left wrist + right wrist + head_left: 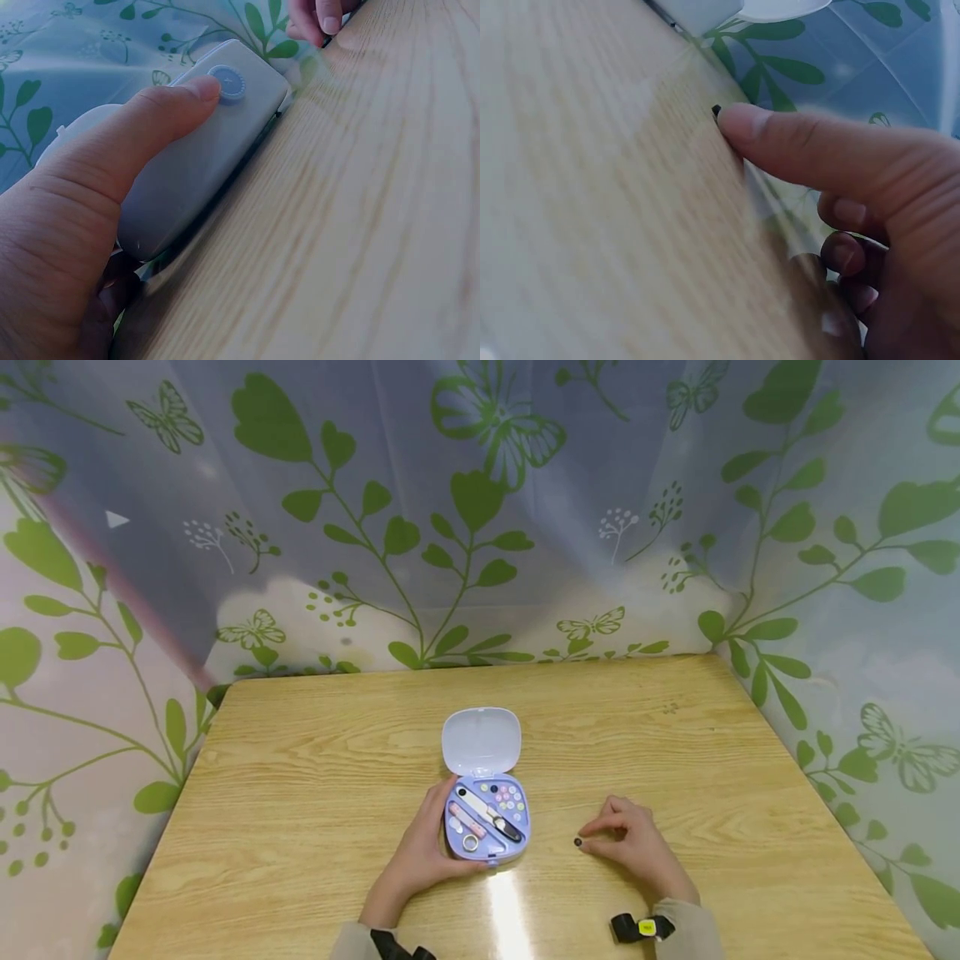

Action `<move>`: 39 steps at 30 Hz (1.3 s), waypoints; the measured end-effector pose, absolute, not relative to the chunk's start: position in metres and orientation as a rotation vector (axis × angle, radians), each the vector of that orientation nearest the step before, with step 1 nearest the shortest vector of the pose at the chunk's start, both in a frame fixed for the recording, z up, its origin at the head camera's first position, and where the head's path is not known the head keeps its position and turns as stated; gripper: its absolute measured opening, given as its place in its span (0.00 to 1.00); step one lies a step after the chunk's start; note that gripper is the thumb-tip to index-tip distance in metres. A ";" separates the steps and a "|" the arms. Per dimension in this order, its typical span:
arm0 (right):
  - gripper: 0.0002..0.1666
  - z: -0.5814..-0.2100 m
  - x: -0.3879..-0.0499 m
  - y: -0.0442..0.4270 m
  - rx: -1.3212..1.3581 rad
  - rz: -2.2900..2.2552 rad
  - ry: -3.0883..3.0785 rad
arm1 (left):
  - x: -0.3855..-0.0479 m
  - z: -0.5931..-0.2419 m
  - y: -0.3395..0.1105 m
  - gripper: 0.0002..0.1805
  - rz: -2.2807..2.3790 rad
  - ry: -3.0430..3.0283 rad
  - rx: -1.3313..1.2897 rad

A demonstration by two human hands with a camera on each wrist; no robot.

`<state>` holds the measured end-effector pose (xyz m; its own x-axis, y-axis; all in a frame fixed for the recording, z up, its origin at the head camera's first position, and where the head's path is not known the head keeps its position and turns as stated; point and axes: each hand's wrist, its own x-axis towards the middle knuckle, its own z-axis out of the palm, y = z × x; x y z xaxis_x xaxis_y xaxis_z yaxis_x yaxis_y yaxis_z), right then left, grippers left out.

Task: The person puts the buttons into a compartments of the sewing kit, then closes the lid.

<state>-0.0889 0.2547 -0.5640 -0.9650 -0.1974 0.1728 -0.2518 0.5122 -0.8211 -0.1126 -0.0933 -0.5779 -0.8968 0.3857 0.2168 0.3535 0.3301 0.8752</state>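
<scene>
A lilac sewing box (452,846) lies on the table with its whitish lid (482,742) raised at the back. Inside are a pair of thread snips (489,815), a pink-ended spool (467,820), a ring-like item (470,842) and several small buttons (505,795). My left hand (420,852) grips the box from its left side, the thumb along the front near the round catch (227,83). To the right of the box, my right hand (633,843) pinches a small black button (577,842) between thumb and forefinger, just at the tabletop; the right wrist view shows its dark edge (716,110) at the thumb tip.
The wooden table (315,760) reaches back to a curtain (360,510) printed with green leaves and butterflies, which also hangs at both sides. A bright light reflection lies on the wood in front of the box. Black straps (641,928) are on both wrists.
</scene>
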 end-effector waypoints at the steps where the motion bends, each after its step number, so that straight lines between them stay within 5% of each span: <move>1: 0.10 -0.566 -0.089 0.255 0.413 1.467 -2.663 | -0.113 -0.578 -0.093 0.72 1.655 2.537 0.701; 13: 0.13 -0.580 -0.090 0.254 0.535 1.394 -2.499 | -0.114 -0.578 -0.094 0.72 1.652 2.524 0.684; 20: 0.12 -0.548 -0.079 0.237 0.538 1.399 -2.454 | -0.114 -0.578 -0.094 0.72 1.637 2.541 0.693; 39: 0.12 -0.578 -0.089 0.251 0.636 1.321 -2.493 | -0.113 -0.578 -0.094 0.73 1.641 2.537 0.696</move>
<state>-0.0891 0.2513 -0.5779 -0.8739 -0.2609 0.4102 -0.4859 0.4938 -0.7211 -0.1131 -0.0938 -0.5781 -0.8984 0.3890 0.2040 0.3455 0.3389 0.8751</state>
